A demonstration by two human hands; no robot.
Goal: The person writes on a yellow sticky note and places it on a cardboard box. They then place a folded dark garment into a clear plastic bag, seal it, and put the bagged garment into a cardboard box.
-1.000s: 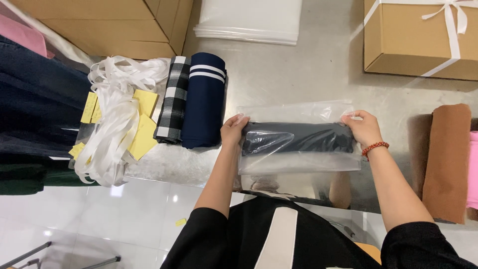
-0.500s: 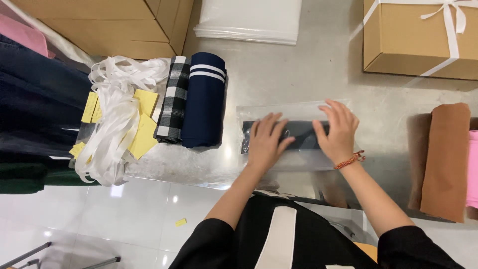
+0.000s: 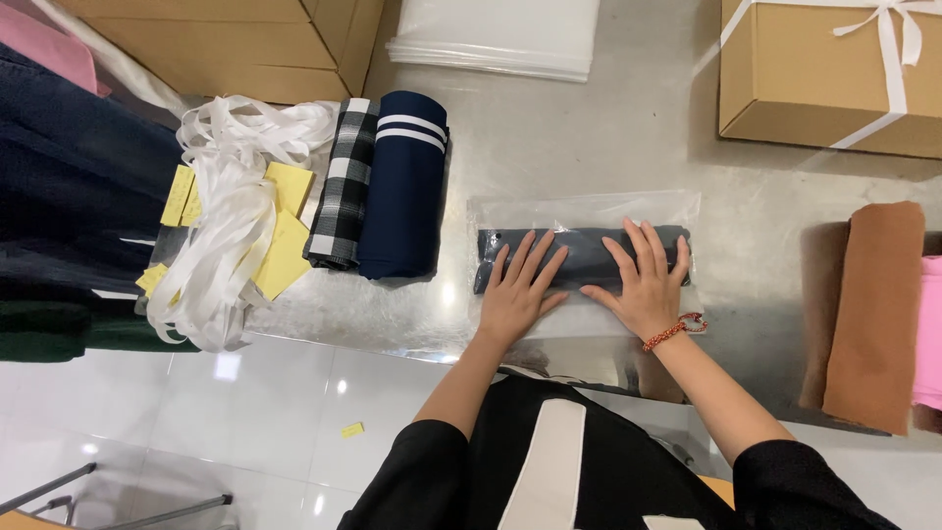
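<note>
Under both flat, spread palms lies one dark rolled cloth (image 3: 585, 257) inside one clear plastic bag (image 3: 586, 211); the left hand (image 3: 518, 292) and right hand (image 3: 643, 283) press down on it side by side, gripping nothing. Left of the hands lie two more rolls, one navy striped roll (image 3: 404, 185) and one checked roll (image 3: 342, 185). Right of them lies one brown roll (image 3: 873, 312), and beyond it one ribboned cardboard box (image 3: 805, 74).

I'm seeing the bagged roll (image 3: 584, 257) lying on the tabletop (image 3: 628, 147), two rolls (image 3: 383, 186) sitting left of it, a box (image 3: 824, 79) sitting behind right.
</note>
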